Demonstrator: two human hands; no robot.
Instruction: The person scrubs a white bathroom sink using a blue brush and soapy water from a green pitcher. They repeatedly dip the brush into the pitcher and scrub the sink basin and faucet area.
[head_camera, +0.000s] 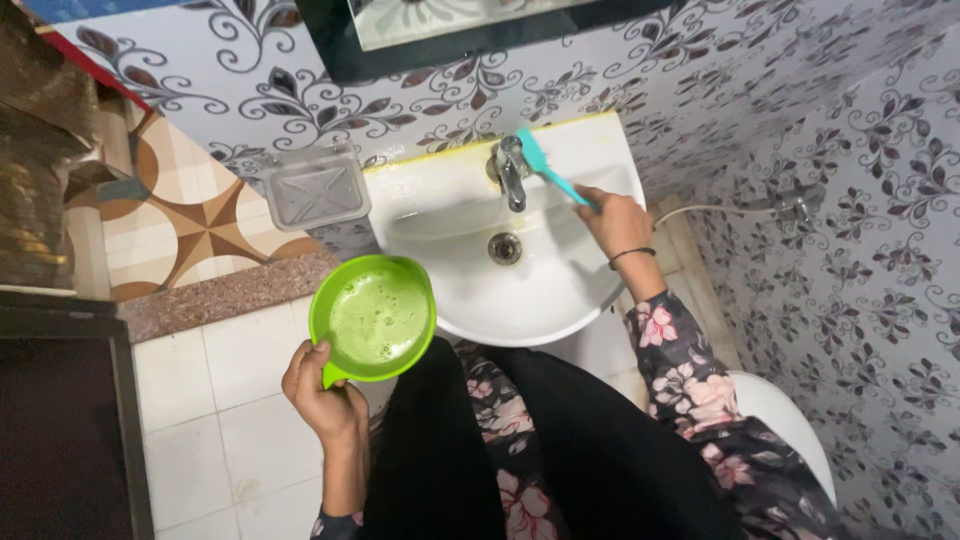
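Right hand (617, 222) clenched on handle of teal plastic brush (553, 175), bristle head up against chrome metal tap (511, 172) at back of white ceramic washbasin (560, 300); scrubbing of tap base looks in hand, judged from brush contact. Left hand (322, 392) wrapped round short handle of round lime-green plastic mug (372, 317), held level beside basin's left rim, out over floor; pale foamy liquid inside, near full, so judged not yet poured. Basin bowl looks wet and mostly white, chrome drain (504, 248) open, no visible suds in bowl; rinse seemingly left to do, cannot tell how much of basin already scrubbed. Yellowish line along basin's back edge where it meets wall. Clear plastic soap dish (316, 190) on wall left of basin, apart from both hands. Tight corner: floral-patterned grey wall tiles (850, 260) close on right, second chrome tap with hose (795, 205) sticking out from that wall just beyond right forearm, white rounded rim of toilet (790, 420) near right elbow. Little elbow room on right; more open room on left above white floor tiles (220, 400). Dark mirror frame (480, 40) overhanging tap from above, limiting lift of brush. Mug close to basin rim, short swing enough to reach bowl.
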